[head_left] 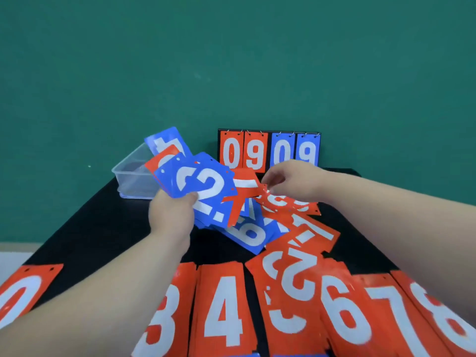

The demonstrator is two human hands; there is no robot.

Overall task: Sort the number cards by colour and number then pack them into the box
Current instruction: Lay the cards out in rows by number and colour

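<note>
Sorting is under way: the left grip point(172, 215) clutches a fan of cards point(203, 186), and the right grip point(288, 181) pinches a red card point(280, 202) above the pile point(252, 235). Next, I'd say, it needs matching by number into the red row point(224, 305) — the box point(128, 173) waits back left.

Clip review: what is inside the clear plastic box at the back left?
No cards show in the visible left part of the clear plastic box. Its right part is covered by the fan of cards the left hand holds, so that side cannot be seen.
</note>
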